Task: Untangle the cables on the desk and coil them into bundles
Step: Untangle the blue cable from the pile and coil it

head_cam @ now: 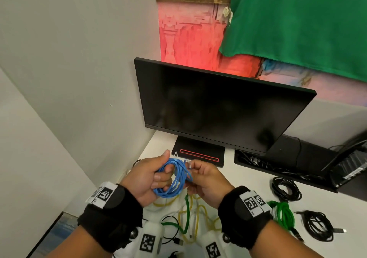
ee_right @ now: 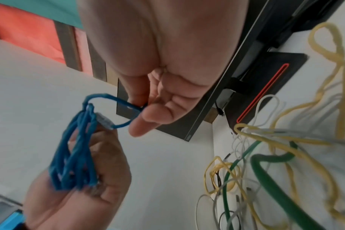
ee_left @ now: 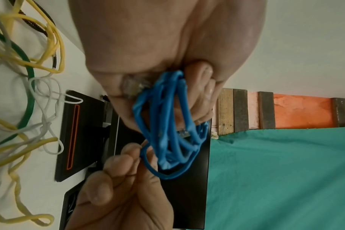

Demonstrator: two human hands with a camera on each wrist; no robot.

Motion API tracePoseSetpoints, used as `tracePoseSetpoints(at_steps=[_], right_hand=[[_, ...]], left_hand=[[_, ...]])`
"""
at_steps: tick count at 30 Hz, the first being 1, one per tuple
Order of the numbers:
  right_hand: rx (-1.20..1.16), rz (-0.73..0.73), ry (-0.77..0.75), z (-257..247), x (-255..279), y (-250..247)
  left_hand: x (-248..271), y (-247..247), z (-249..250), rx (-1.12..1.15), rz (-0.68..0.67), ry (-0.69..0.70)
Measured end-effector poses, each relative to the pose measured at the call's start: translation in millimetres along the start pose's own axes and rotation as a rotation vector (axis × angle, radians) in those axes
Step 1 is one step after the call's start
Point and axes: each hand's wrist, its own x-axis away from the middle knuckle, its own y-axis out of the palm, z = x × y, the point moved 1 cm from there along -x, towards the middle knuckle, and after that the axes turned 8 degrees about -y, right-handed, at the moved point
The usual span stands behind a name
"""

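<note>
A blue network cable, wound into a coil of several loops, hangs above the white desk. My left hand grips the coil, fingers through the loops and thumb on top. My right hand pinches the cable's free end beside its clear plug. In the right wrist view the right hand pinches a small blue end loop, and the left hand holds the coil below. The left wrist view shows the coil in my left hand. A tangle of yellow, green and white cables lies under my wrists.
A dark monitor on a black base stands just behind my hands. Right of it is a black tray of wires. Coiled bundles lie at the right: black, green, black. A wall closes the left side.
</note>
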Motion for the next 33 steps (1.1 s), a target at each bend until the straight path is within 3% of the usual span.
tracePoseSetpoints(at_steps=[2,4,6,12,17,20,23,27,31,33], right_hand=[[0.03,0.041,-0.002,2.8,-1.1,-0.2],[0.24,0.106,-0.016,3.0,-1.4,-5.1],[0.476,0.083,-0.031,0.9,0.6,-7.5],[0.585,-0.132,0.018,-2.8,5.1,16.9],[1.178,-0.35,0.14,3.5,13.9,11.3],[1.343,-0.484,0.173,3.5,22.9,18.2],[1.466,-0.638,0.201,-2.5,28.1,39.9],[1.462,-0.761,-0.016,-28.5,39.4,69.1],[1.373,-0.611,-0.19,-70.6,40.2,67.0],[1.288,-0.492,-0.283,-84.5,30.3,54.6]], left_hand=[[-0.1,-0.1,-0.3,0.009,-0.01,0.009],[0.2,-2.7,0.7,0.048,-0.009,0.026],[0.6,-6.8,2.9,0.081,0.011,0.044],[-8.8,-3.2,2.9,0.008,0.177,0.2],[-11.3,-17.4,20.9,0.078,0.308,0.359],[-13.0,-22.4,20.9,0.056,0.343,0.398],[-16.5,-17.1,9.7,-0.013,0.291,0.416],[-17.0,-11.8,4.1,-0.381,0.312,0.357],[-8.0,-16.3,0.4,-0.614,0.272,0.193],[-2.8,-11.7,-3.3,-0.681,0.186,0.163]])
